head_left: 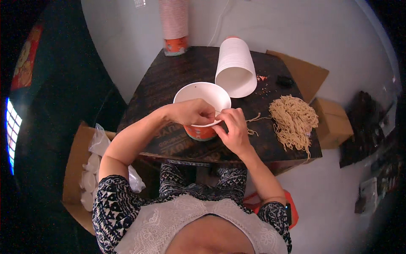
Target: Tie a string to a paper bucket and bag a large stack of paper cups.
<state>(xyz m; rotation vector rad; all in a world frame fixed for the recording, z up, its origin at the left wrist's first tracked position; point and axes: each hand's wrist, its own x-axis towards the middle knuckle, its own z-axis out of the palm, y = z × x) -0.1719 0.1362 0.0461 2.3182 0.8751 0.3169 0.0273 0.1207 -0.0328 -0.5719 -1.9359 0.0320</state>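
Note:
A white-lined paper tub [200,90] with an orange outside stands near the table's front edge, its mouth facing up. My left hand [192,111] reaches over the near rim, fingers closed in a pinch at the tub's right side. At the same stretch of rim is my right hand [234,129], its thumb and fingers closed from outside. A thin pale string shows between the fingertips; its ends are hidden by the fingers. Just right of my right hand, loose lengths of beige string [253,120] trail toward a tangled heap of string [293,120].
A nested stack of white tubs [237,63] lies on the dark table [148,93], with orange crumbs [262,78] beside it. Another tall stack [174,25] stands at the far left. Cardboard boxes [332,122] flank the table; the left box [76,173] holds white round pieces and clear plastic.

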